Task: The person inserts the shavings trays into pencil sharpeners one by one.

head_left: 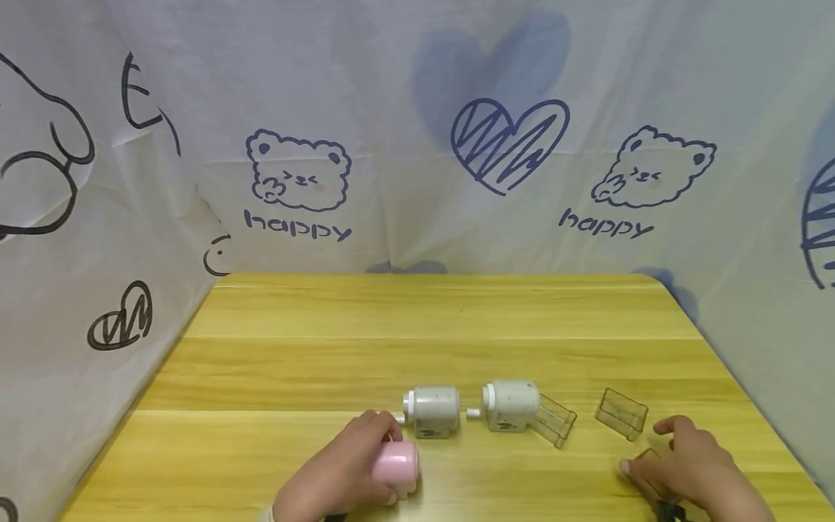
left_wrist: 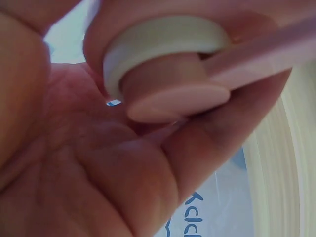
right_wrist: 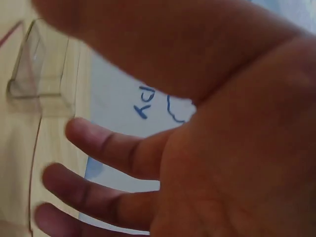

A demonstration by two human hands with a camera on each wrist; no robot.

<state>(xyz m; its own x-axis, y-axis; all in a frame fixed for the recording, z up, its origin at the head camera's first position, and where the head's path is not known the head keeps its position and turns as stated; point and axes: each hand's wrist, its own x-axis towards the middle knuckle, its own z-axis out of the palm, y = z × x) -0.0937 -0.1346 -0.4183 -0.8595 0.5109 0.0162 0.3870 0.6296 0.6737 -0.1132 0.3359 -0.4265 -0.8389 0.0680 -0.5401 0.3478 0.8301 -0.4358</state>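
My left hand [head_left: 349, 464] holds a pink hand-crank pencil sharpener [head_left: 398, 467] near the table's front, fingers curled over it and thumb below. In the left wrist view its pink crank knob [left_wrist: 177, 101] and pale ring [left_wrist: 168, 34] show close to the palm. My right hand [head_left: 701, 464] hovers at the right, fingers spread and loosely bent. Between its thumb and fingers a clear brownish shavings drawer [head_left: 647, 458] is partly hidden by the hand. Another clear drawer [head_left: 622, 415] lies just beyond the fingertips and shows in the right wrist view as well.
Two grey pencil sharpeners [head_left: 435, 412] lie side by side mid-table, their white ends and crank knobs facing left. A clear drawer [head_left: 554, 422] leans close to the right-hand one. Wood-grain table [head_left: 326, 348] stretches behind them to a white printed curtain [head_left: 404, 145].
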